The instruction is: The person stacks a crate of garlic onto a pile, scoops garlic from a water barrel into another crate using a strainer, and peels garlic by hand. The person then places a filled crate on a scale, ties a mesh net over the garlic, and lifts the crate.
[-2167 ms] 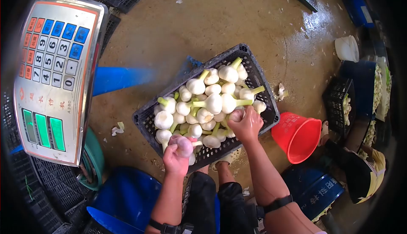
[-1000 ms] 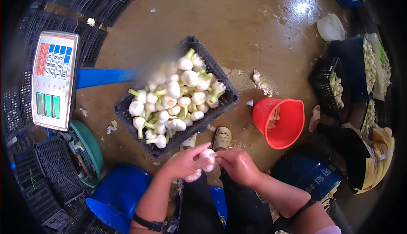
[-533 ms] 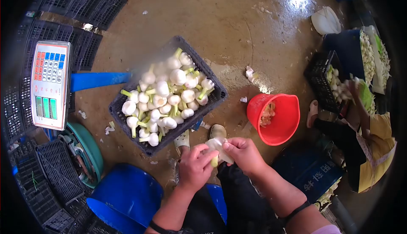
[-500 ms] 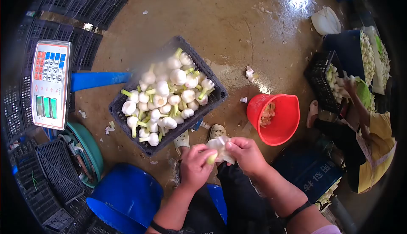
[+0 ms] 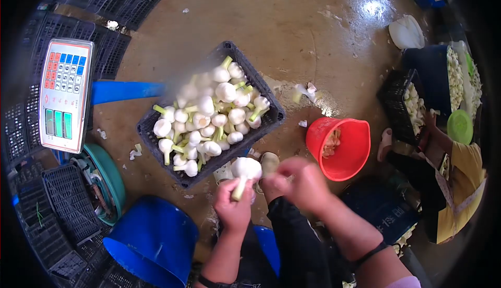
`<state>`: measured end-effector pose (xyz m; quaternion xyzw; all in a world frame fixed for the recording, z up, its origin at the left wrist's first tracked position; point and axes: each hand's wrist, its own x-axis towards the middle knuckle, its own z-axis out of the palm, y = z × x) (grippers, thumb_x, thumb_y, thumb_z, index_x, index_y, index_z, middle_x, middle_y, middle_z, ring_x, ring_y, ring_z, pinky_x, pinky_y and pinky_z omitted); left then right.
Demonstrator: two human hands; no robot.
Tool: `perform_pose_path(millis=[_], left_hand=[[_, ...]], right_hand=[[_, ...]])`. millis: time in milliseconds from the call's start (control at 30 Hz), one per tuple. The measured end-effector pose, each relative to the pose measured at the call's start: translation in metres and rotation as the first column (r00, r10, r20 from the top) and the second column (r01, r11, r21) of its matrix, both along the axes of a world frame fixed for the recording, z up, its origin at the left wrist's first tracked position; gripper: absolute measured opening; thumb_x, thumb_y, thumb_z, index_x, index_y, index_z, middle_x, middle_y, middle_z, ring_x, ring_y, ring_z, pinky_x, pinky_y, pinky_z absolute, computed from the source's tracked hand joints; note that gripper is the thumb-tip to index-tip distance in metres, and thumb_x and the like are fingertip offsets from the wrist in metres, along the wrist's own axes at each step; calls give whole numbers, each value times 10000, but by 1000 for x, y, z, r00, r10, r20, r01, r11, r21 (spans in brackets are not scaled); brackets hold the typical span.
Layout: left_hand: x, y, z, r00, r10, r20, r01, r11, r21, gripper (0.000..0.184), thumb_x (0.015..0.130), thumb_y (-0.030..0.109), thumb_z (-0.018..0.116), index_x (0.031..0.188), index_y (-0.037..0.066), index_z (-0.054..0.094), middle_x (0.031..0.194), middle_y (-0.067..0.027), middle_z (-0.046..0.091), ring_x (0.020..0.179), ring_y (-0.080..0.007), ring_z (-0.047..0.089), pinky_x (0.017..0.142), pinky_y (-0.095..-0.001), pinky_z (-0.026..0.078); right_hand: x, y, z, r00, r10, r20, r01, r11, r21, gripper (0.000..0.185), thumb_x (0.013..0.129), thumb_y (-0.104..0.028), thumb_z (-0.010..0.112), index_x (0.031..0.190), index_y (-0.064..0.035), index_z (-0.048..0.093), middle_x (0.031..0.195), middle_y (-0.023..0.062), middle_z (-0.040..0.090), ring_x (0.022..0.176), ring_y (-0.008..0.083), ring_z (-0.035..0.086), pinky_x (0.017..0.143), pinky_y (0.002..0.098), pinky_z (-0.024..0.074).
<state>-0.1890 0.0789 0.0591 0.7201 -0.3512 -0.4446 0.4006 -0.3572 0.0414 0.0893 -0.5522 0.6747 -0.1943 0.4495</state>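
While the left hand (image 5: 233, 207) holds a white garlic bulb (image 5: 246, 169) just off the near edge of the black crate (image 5: 267, 123), its pale green stem angled back toward the wearer, the right hand (image 5: 305, 186) hangs close by, clear of the bulb, fingers bent; too blurred, can't tell if it's pinching anything. Crate is heaped with stemmed garlic bulbs (image 5: 207, 126), bare wall visible by its right corner. Red bucket (image 5: 347, 155) is on the floor (image 5: 271, 27) near that corner, pale scraps (image 5: 332, 143) inside.
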Motion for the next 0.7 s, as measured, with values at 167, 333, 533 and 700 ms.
perform_pose_path(millis=[167, 333, 533, 700], left_hand=[[8, 6, -5, 828, -288, 481, 438, 868, -234, 195, 742, 54, 720, 862, 25, 569, 786, -69, 611, 672, -121, 576, 596, -265, 465], [15, 7, -7, 693, 431, -578, -146, 869, 473, 154, 844, 199, 618, 900, 62, 573, 742, -76, 602, 608, -160, 591, 494, -297, 490], [34, 13, -27, 246, 615, -749, 3, 772, 635, 292, 875, 344, 535, 1020, 95, 584, 760, -54, 624, 593, -169, 608, 484, -341, 510], [27, 14, -33, 150, 610, -778, 41, 783, 621, 331, 876, 381, 513, 1017, 89, 581, 773, -69, 627, 606, -163, 617, 486, -347, 515]], right_hand=[[34, 3, -4, 997, -19, -73, 22, 999, 49, 169, 693, -220, 641, 667, -56, 613, 667, 135, 597, 637, 317, 591, 572, 414, 481], [2, 3, -24, 975, 1, -223, -23, 995, -98, 165, 699, -178, 624, 620, -43, 569, 652, 148, 583, 632, 336, 589, 563, 428, 477], [-81, -28, -61, 842, -302, -447, 382, 919, 98, 256, 876, -239, 526, 929, 5, 582, 798, 198, 614, 765, 368, 603, 657, 398, 468], [-24, -5, -28, 992, 82, 101, -89, 994, 67, 459, 803, -428, 613, 1016, -22, 594, 930, 165, 624, 851, 335, 613, 720, 407, 488]])
